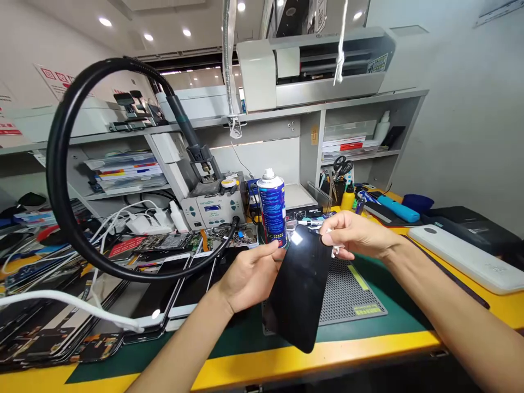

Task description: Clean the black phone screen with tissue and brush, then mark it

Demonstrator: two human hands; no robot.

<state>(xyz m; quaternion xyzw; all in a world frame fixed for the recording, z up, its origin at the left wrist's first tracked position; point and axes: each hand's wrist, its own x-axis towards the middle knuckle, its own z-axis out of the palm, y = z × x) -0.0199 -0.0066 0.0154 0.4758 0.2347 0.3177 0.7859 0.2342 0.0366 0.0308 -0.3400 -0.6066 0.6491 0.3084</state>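
A black, glossy phone screen (305, 289) is tilted up over the bench, with a bright light reflected near its top. My left hand (251, 273) grips its left edge; the fingertips behind it are hidden. At the upper right corner, my right hand (358, 234) is closed, thumb against the screen's edge. A small white crumpled piece (336, 250), perhaps tissue, pokes out beneath the right thumb. Below the screen lies a grey perforated mat (347, 295). Just behind my left hand stands a blue spray can (272, 210) with a white cap.
Phone parts and screens (53, 322) are piled at left. A thick black hose (55, 169) loops above them from the hot-air station (213, 210). A white cable (69, 300) crosses the left front. At right lie a long white device (462, 256) and a blue tool (398, 208).
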